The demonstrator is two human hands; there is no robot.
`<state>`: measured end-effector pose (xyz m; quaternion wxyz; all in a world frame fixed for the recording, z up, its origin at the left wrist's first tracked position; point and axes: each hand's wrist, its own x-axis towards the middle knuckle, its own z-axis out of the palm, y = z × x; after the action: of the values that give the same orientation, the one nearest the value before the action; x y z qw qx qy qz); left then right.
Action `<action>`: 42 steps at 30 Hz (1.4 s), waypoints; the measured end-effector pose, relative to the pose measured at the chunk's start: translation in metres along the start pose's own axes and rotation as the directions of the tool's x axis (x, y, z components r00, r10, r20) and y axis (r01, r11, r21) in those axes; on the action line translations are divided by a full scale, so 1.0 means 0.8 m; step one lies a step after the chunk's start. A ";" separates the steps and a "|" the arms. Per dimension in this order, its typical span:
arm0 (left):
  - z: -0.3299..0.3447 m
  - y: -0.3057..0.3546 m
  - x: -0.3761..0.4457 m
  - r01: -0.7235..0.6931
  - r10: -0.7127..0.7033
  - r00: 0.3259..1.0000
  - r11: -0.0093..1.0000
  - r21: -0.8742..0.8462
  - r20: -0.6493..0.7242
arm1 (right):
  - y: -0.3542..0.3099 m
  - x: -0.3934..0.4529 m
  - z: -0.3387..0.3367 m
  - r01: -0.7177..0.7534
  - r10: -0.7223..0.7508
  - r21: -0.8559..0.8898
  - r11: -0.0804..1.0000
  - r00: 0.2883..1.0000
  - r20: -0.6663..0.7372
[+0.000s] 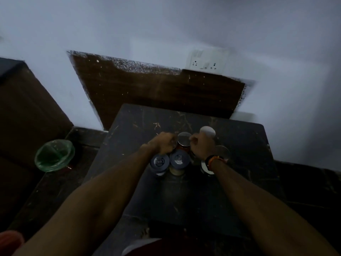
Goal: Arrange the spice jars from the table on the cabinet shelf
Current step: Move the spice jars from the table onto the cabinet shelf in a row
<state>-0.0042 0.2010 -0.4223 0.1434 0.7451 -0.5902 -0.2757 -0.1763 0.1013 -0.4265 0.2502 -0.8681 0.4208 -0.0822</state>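
Observation:
Several spice jars stand clustered on the dark table [140, 126]. A silver-lidded jar [184, 139] with red contents sits in the middle of the group. My left hand [165, 145] curls against its left side and my right hand [202, 145] against its right side, fingers closed on it. Two jars with blue-grey lids [159, 161] [180, 159] stand nearer me, just below my left hand. A white-lidded jar [207, 131] stands behind my right hand. A clear-lidded jar [223, 152] and another jar [204, 168] are partly hidden by my right wrist.
A green bin [54, 156] sits on the dark floor left of the table. A brown cabinet [27, 111] fills the left side. A dark wooden panel [156, 89] and a wall socket [206, 61] are on the white wall behind.

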 end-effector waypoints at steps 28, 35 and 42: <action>0.061 -0.017 -0.013 0.043 -0.175 0.943 0.908 -0.416 -0.283 | 0.013 -0.031 0.079 0.134 -0.087 -0.267 0.954 0.980 0.179; 0.028 -0.016 -0.010 -0.049 -0.358 0.913 0.382 -0.923 -0.197 | -0.004 -0.027 -0.024 0.105 -0.132 0.165 0.981 0.978 0.162; 0.036 0.004 -0.037 0.176 -0.086 0.981 -0.018 -0.984 0.177 | -0.029 -0.022 -0.114 0.137 -0.232 0.570 0.810 0.968 0.097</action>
<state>-0.0281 0.2318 -0.4362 0.5828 0.4665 -0.1531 -0.6475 -0.2038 0.0935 -0.3352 0.5170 -0.7974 0.2699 -0.1546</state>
